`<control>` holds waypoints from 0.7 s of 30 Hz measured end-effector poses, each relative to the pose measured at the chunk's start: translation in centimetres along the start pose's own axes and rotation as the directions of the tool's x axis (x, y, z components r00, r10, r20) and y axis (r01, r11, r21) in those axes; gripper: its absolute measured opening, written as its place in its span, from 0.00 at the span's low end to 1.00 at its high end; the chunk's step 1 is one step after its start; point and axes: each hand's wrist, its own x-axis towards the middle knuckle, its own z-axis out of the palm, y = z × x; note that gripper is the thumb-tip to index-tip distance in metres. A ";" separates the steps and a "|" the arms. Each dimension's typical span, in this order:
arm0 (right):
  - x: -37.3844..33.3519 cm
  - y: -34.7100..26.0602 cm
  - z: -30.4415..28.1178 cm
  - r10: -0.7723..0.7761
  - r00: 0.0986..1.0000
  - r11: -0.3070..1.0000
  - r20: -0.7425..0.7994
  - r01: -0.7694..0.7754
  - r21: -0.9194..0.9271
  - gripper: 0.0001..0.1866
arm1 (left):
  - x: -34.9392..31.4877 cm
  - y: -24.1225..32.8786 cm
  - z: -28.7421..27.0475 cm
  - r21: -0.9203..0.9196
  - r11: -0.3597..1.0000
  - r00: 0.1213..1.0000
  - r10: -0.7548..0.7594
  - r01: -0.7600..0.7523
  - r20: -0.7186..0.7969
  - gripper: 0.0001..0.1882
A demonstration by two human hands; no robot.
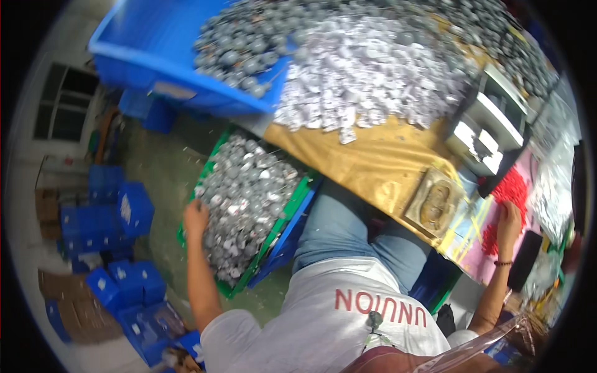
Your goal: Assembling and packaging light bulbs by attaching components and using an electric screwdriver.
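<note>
My left hand (pixel 196 219) is at the left side of a green crate (pixel 281 225), its fingers curled in; whatever they hold is too small to make out. Grey round parts (pixel 242 199), some with white pieces on them, fill this crate. Far to the right, my right hand (pixel 510 219) touches a pile of small red pieces (pixel 511 186) on a pink surface. The fingers of that hand look pressed together, and anything between them is hidden.
A gold-brown covered table (pixel 354 155) bears heaped white pieces (pixel 373 68), a white and grey device (pixel 488 118) and a metal block with a hollow (pixel 434 204). A blue bin (pixel 168 87) with grey round parts stands at its left. Several blue boxes (pixel 93 221) line the left side.
</note>
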 end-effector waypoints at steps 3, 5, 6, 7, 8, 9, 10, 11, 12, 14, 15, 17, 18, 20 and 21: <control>0.1 -0.2 0.1 -0.004 0.998 1.000 -0.060 0.004 -0.003 0.05 | 1.5 13.8 -5.4 -0.149 0.908 0.878 0.320 -0.391 -0.355 0.14; 0.2 -0.6 0.0 0.005 0.997 1.000 -0.081 -0.003 0.031 0.05 | 0.5 25.4 -7.4 -0.202 0.762 0.760 0.507 -0.616 -0.406 0.13; 0.2 -1.1 -0.5 0.006 0.996 0.998 -0.091 -0.001 0.061 0.05 | -0.3 30.2 -7.3 -0.221 0.660 0.679 0.597 -0.718 -0.427 0.13; 0.4 -1.7 -0.9 0.004 0.995 0.996 -0.100 0.005 0.093 0.05 | -1.1 34.7 -6.4 -0.229 0.561 0.599 0.672 -0.795 -0.435 0.14; 0.4 -1.9 -1.4 0.006 0.994 0.992 -0.110 0.009 0.128 0.06 | -1.7 38.9 -5.4 -0.232 0.481 0.533 0.729 -0.845 -0.430 0.15; 0.5 -2.6 -2.0 0.006 0.994 0.984 -0.109 0.014 0.178 0.06 | -1.9 42.5 -4.5 -0.224 0.441 0.495 0.766 -0.869 -0.411 0.16; 0.4 -3.2 -2.9 0.010 0.994 0.972 -0.113 0.016 0.234 0.07 | -1.9 44.9 -3.8 -0.206 0.434 0.481 0.783 -0.877 -0.394 0.16; 0.0 -3.9 -3.7 0.022 0.995 0.961 -0.102 0.007 0.278 0.08 | -1.8 47.4 -3.0 -0.192 0.422 0.463 0.801 -0.886 -0.379 0.15; -0.3 -4.4 -4.4 0.025 0.994 0.951 -0.107 0.009 0.309 0.08 | -1.0 48.8 -1.3 -0.160 0.430 0.459 0.816 -0.888 -0.351 0.15; -1.3 -5.3 -5.5 0.065 0.994 0.933 -0.086 -0.030 0.360 0.08 | -0.4 50.7 -0.5 -0.148 0.405 0.431 0.845 -0.902 -0.317 0.13; -2.0 -5.7 -5.9 0.091 0.993 0.923 -0.072 -0.056 0.381 0.08 | -0.3 50.9 -0.4 -0.171 0.361 0.398 0.865 -0.917 -0.306 0.12; -3.0 -6.0 -5.8 0.175 0.983 0.877 -0.047 -0.134 0.461 0.08 | -2.6 50.8 -0.5 -0.255 0.272 0.340 0.899 -0.928 -0.276 0.12; -3.3 -6.4 -5.7 0.193 0.981 0.854 -0.028 -0.154 0.496 0.07 | -3.7 50.7 -0.6 -0.298 0.230 0.311 0.914 -0.927 -0.261 0.12; -2.9 -8.0 -4.8 0.174 0.985 0.813 0.017 -0.154 0.561 0.07 | -6.4 50.1 -0.1 -0.414 0.144 0.254 0.940 -0.899 -0.226 0.12; -2.5 -9.0 -4.6 0.150 0.988 0.801 0.034 -0.142 0.581 0.07 | -7.5 49.8 -0.1 -0.464 0.117 0.234 0.951 -0.878 -0.202 0.12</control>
